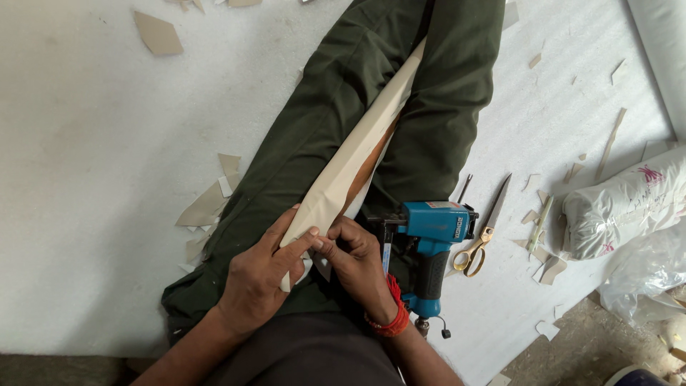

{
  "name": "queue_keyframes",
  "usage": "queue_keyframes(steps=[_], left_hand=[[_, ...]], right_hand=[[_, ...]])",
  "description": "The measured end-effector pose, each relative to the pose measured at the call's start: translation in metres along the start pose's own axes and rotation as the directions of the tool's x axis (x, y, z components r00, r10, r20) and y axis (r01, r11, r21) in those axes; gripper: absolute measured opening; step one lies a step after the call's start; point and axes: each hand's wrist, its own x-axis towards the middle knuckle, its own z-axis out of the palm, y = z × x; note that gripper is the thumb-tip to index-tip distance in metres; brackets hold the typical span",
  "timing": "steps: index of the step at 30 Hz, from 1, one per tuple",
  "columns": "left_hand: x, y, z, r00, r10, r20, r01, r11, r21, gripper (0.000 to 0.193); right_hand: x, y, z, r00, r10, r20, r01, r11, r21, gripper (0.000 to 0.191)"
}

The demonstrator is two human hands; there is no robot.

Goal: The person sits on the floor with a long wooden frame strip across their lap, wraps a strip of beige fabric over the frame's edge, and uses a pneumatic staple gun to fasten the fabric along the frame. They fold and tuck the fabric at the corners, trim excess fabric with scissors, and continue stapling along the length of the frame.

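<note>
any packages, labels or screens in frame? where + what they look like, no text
White plastic-wrapped bundle: right edge, lying on the floor sheet, rounded bag with pink markings.
Clear plastic bag: lower right, just below the bundle, crumpled.
Label on blue staple gun: centre right beside the right hand, small dark strip on the body's end.
No screens or signs.

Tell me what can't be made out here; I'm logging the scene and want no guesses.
Head view only:
- Long beige fabric-covered strip: its near end is hidden by the left hand and right hand.
- Blue pneumatic staple gun: its nose is behind the right hand.
- White plastic-wrapped bundle: cut off by the right edge.
</note>
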Motion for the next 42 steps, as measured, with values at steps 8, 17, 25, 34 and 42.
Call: queue_keyframes(steps=[8,17,25,34,42], left_hand=[[-0.004,0.000,-0.001,0.998,0.062,-0.028,-0.057,0.990,0.133,0.054],[-0.003,-0.015,-0.002,0.976,0.203,-0.080,-0.185,0.963,0.196,0.046],[-0.005,-0.019,-0.004,0.966,0.257,-0.020,-0.244,0.939,0.242,0.051],[-0.006,-0.022,-0.003,0.968,0.250,0.006,-0.242,0.927,0.285,0.058],[-0.003,-0.023,-0.006,0.964,0.266,-0.013,-0.256,0.939,0.228,0.046]], right_hand=[[0.000,-0.008,0.006,0.999,-0.010,-0.030,0.007,0.993,-0.117,0.015],[-0.072,-0.036,-0.065,0.658,-0.559,-0.504,0.006,0.673,-0.739,0.048],[-0.065,-0.053,-0.076,0.802,0.237,-0.547,-0.475,0.809,-0.346,0.058],[-0.088,-0.074,-0.075,0.834,0.487,-0.260,-0.496,0.868,0.034,0.061],[-0.068,-0.069,-0.073,0.736,0.671,-0.086,-0.674,0.716,-0.184,0.039]])
